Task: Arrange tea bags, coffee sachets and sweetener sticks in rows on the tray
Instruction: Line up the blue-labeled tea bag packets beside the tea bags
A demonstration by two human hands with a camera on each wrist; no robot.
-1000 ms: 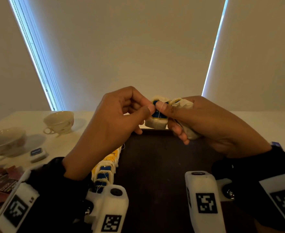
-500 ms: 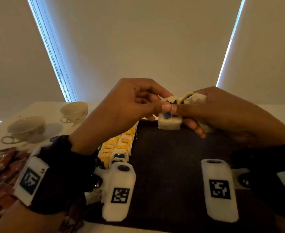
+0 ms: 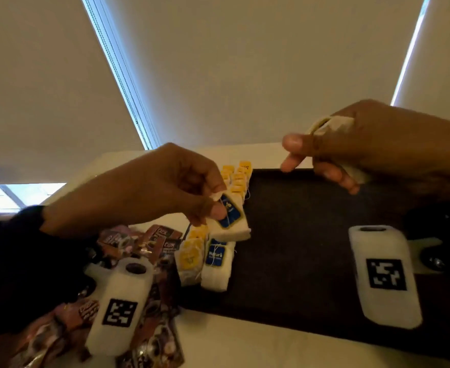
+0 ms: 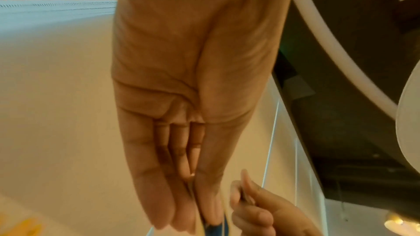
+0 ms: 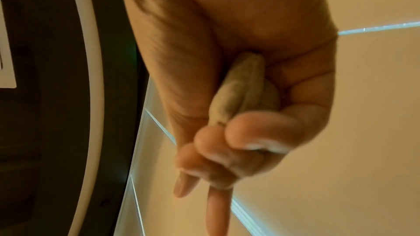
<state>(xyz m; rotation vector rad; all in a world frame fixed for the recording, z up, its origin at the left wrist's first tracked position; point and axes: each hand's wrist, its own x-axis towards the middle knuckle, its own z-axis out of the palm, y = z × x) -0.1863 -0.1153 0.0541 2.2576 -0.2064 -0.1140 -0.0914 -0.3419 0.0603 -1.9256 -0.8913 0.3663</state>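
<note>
Pinching a blue-labelled tea bag between thumb and fingertips, the left hand is holding it just above the left edge of the dark tray, where yellow-tagged tea bags are lying in a row beside another blue-labelled bag. The right hand is clutching more tea bags in curled fingers above the tray's far edge. Brown coffee sachets are lying heaped on the white table left of the tray.

tea bags lined up along the tray's left edge (coffee sachets piled further left, off it)
</note>
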